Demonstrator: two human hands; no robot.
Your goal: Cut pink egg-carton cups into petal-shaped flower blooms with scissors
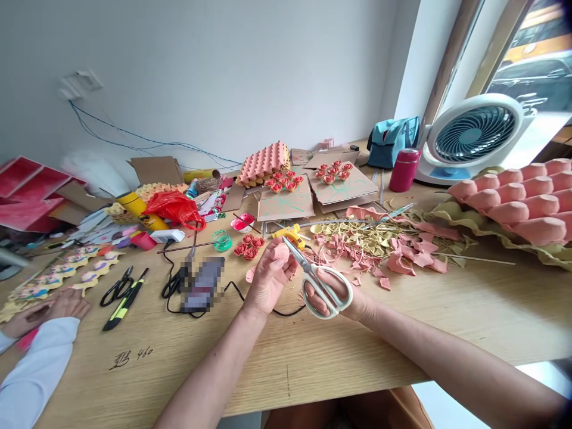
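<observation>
Pink carton piece (280, 252) is sitting in the fingers of the left hand (268, 275), above the wooden table (357, 366) near its front edge. In the head view, the left hand is pinching the piece between thumb and fingertips, its palm turning upward. The right hand (334, 292) is gripping the scissors (308, 265), its fingers passing through the white handle loops; the blades are pointing up and to the left, the tips lying just beside the piece. Whether the blades are touching it, I cannot tell.

Just behind the hands, a yellow glue gun (290, 233) is lying on the table, with red paper flowers (249, 246) resting to its left. Farther back, more red flowers are standing on two cardboard sheets (286, 205). Pink and yellowish scraps (357, 241) are spreading over the table to the right, between the hands and the stacked egg trays (513, 196). A white fan (476, 136) is standing behind those trays, a dark pink tumbler (404, 170) beside it. At the far left, another person's hand (67, 305) is touching a painted carton strip (67, 271), near a black-and-green cutter (126, 302).
</observation>
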